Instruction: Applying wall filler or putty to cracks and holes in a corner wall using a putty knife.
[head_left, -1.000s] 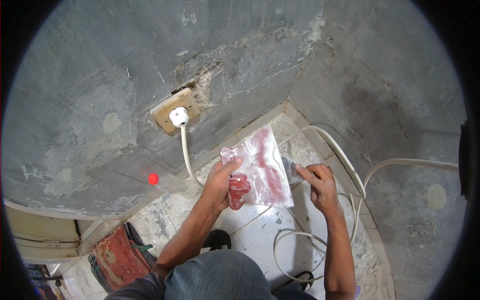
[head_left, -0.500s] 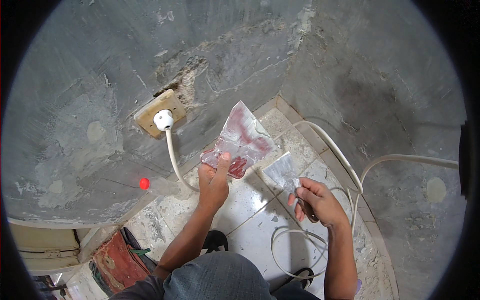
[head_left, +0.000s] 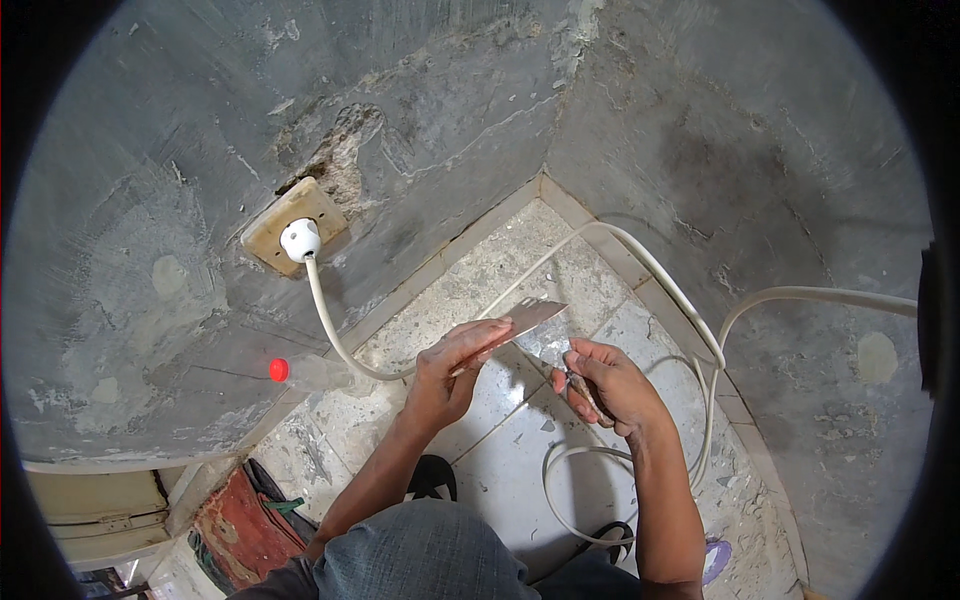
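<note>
My left hand point(head_left: 445, 372) grips a wide, reddish plastic spreader point(head_left: 528, 318) smeared with pale putty. It is turned almost edge-on, so most of its face is hidden. My right hand point(head_left: 622, 390) is closed round the handle of a putty knife point(head_left: 545, 346). The knife's metal blade lies just below the spreader's far edge and overlaps it in view; whether the two touch I cannot tell. Both tools are held above the tiled floor near the wall corner.
A white plug sits in a yellowed wall socket point(head_left: 262, 243) on the grey, patched wall. Its pale cable point(head_left: 650, 262) loops across the floor. A clear bottle with a red cap point(head_left: 279, 370) lies by the wall. A worn red bag point(head_left: 243, 525) is at lower left.
My left hand has tipped the spreader from face-up to nearly edge-on, lowering its far end. The putty knife has shifted left, bringing its blade close to the spreader.
</note>
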